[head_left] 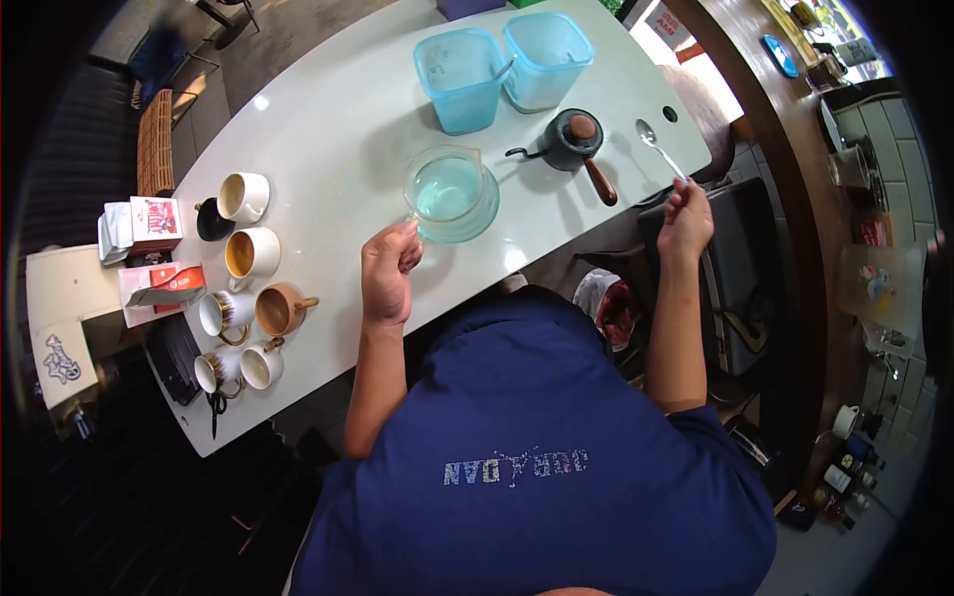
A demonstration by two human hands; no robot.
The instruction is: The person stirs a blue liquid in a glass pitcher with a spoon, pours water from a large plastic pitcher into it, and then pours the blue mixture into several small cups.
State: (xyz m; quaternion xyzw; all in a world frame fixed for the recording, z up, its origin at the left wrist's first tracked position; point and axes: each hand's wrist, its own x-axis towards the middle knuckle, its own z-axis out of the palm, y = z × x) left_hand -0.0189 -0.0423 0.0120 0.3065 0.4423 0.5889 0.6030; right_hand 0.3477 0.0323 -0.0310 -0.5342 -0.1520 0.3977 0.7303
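My left hand is closed round the handle of a clear glass pitcher over the white table. Clear liquid shows inside the pitcher. A metal spoon is pinched by its handle in my right hand, its bowl pointing away from me above the table's right end. Between the two hands stands a small dark pot with a brown knob, a wooden handle and a thin curved spout. Two light-blue plastic containers stand behind it, with a utensil handle leaning between them.
Several cups are grouped on the left of the white table, beside small boxes and packets. Black scissors lie near the left corner. A wooden counter with glasses and bottles runs along the right.
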